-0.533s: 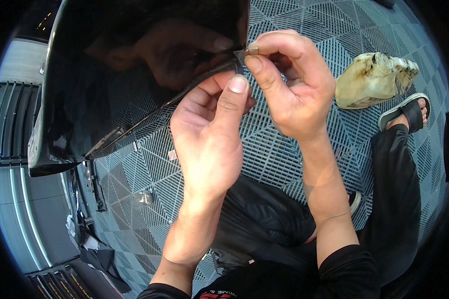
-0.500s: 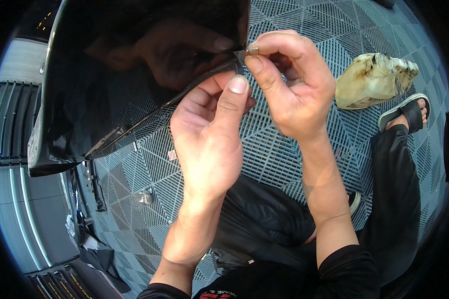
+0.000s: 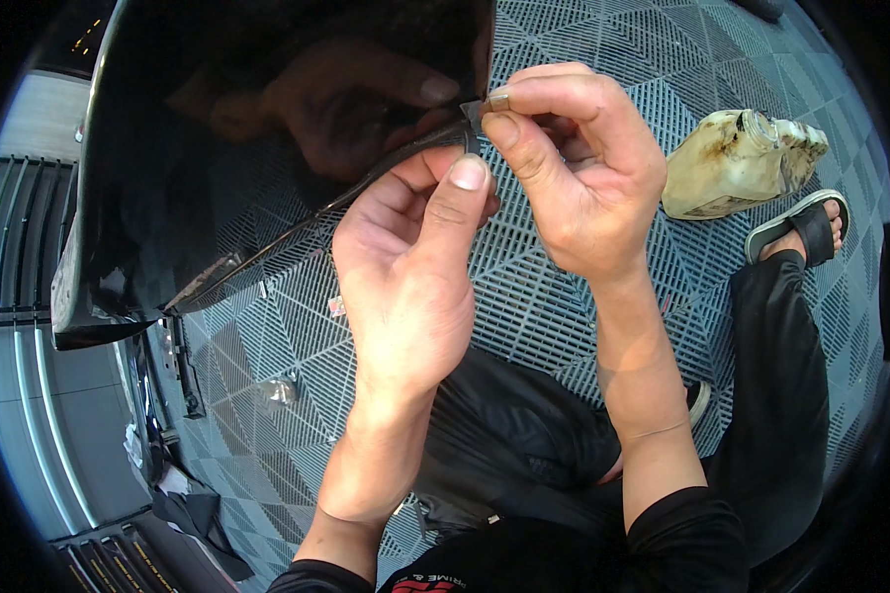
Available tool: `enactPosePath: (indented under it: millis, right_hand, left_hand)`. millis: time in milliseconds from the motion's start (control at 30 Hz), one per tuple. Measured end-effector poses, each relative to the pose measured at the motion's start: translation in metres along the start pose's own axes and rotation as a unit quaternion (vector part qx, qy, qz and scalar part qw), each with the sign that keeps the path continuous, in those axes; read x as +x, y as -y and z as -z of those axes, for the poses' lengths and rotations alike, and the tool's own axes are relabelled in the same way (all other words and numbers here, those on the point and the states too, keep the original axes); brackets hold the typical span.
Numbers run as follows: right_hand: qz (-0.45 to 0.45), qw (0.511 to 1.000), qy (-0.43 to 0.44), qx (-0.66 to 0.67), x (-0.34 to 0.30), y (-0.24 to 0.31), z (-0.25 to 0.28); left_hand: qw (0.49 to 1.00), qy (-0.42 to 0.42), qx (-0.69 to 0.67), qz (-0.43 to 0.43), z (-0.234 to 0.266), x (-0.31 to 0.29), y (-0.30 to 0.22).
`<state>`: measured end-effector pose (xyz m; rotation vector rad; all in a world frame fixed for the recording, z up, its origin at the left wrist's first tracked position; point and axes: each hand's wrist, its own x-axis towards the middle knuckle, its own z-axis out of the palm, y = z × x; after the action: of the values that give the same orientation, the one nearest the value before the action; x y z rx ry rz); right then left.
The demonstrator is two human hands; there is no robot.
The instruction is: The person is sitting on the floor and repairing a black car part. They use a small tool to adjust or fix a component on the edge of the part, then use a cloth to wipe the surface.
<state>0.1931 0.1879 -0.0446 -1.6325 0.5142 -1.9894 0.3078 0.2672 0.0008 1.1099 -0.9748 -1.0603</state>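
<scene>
- In the head view, the left hand (image 3: 405,262) lies just off centre toward 11 o'clock, nearly closed, thumb pressed to curled fingers, pinching the end of a dark strip (image 3: 401,158).
- The strip runs from that pinch toward 8 o'clock, along the lower edge of a glossy black panel (image 3: 237,119).
- The right hand (image 3: 591,188) is at 1 o'clock, its thumb and forefinger closed on a small blade (image 3: 472,116); its other fingers curl inward.
- The blade is at 12 o'clock, by the panel's lower right corner, just above the left thumb; whether its edge touches the strip I cannot tell.
- The panel fills the area from 10 to 12 o'clock and mirrors a hand.
- At 2 o'clock a stained, yellowish jug (image 3: 742,163) lies on the grey grid floor (image 3: 534,306).
- Nearer 3 o'clock is a foot in a black sandal (image 3: 809,232).
- At 8 o'clock a clear scrap (image 3: 279,391) lies on the floor; farther out that way are two pale tubes (image 3: 42,425).
</scene>
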Motion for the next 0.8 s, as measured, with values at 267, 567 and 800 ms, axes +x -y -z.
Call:
enactPosePath:
  millis: [267,567,800]
  right_hand:
    - [0.042,0.997,0.057,-0.017,-0.0028,-0.0043,0.0041]
    - [0.046,0.997,0.056,-0.024,-0.0045,-0.0050,0.0044]
    - [0.016,1.000,0.009,-0.003,-0.0016,0.0003,-0.0024]
  left_hand:
    - [1.000,0.012,0.004,-0.004,0.0029,-0.0004,-0.0010]
    - [1.000,0.009,-0.003,0.000,0.0039,-0.0001,-0.0015]
    - [1.000,0.008,0.002,-0.004,0.0050,0.0005,-0.0017]
